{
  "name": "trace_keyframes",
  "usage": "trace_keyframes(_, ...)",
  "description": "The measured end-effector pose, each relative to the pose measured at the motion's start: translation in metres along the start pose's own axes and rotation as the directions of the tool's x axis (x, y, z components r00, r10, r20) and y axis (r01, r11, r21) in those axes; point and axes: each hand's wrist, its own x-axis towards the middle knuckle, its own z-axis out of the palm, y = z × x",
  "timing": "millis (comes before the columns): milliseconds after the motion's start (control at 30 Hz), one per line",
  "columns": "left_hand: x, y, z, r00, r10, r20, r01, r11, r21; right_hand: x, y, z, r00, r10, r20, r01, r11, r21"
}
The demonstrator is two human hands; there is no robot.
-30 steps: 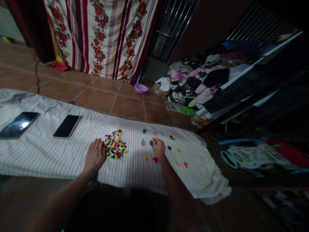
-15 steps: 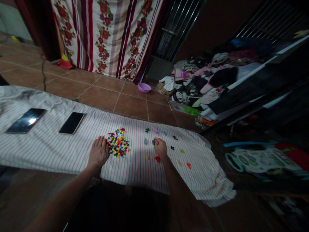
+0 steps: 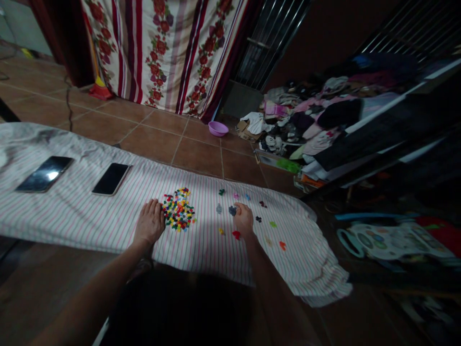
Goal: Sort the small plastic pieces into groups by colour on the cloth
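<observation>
My left hand (image 3: 150, 221) lies flat on the striped cloth (image 3: 201, 250), its fingers stretched out against the left edge of a pile of small multicoloured plastic pieces (image 3: 179, 209). My right hand (image 3: 244, 218) is closed, with curled fingertips at the right side of a small dark grey cluster of pieces (image 3: 232, 210). Anything pinched in those fingers is too small to make out. Around that hand lie a light grey group (image 3: 219, 208), a red group (image 3: 236, 234), a yellow group (image 3: 221, 231), a black group (image 3: 258, 219) and a dark green group (image 3: 221, 192).
Farther right are lime green pieces (image 3: 272, 224), orange pieces (image 3: 283, 245) and brown pieces (image 3: 263, 204). Two dark-screened devices, a phone (image 3: 111, 179) and a larger tablet-like one (image 3: 45, 174), rest at the left. A purple basin (image 3: 218, 129) stands on the tiled floor beyond.
My right hand has drawn slightly right, so more of the dark grey cluster shows. The left hand stays beside the pile. The whole view has shifted a little.
</observation>
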Motion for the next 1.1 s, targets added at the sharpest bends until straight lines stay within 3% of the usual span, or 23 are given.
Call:
trace_keyframes(133,-0.001,-0.002,0.002,1.000,0.014,-0.011,-0.014,1.000,-0.006,-0.002,-0.004,-0.003,0.992,-0.065,-0.106,0.071,0.996,0.055)
trace_keyframes(233,-0.002,-0.003,0.003,0.999,0.021,-0.028,-0.021,1.000,0.001,-0.006,-0.025,0.001,0.985,-0.115,-0.131,0.132,0.983,0.131)
trace_keyframes(467,-0.003,-0.005,0.005,0.999,0.010,-0.047,-0.012,0.999,-0.032,-0.039,-0.100,0.031,0.966,-0.246,0.084,0.194,0.897,0.397)
trace_keyframes(600,-0.003,-0.006,0.006,0.998,0.027,-0.049,-0.028,0.999,-0.034,-0.062,-0.126,0.042,0.948,-0.280,0.152,0.195,0.887,0.419)
trace_keyframes(900,-0.004,-0.008,0.006,0.995,0.039,-0.088,-0.047,0.994,-0.098,-0.105,-0.141,0.042,0.974,-0.193,0.119,0.138,0.921,0.365)
trace_keyframes(1100,-0.008,-0.011,0.005,0.992,0.060,-0.107,-0.069,0.994,-0.086,-0.120,-0.146,0.046,0.970,-0.221,0.103,0.161,0.899,0.407)
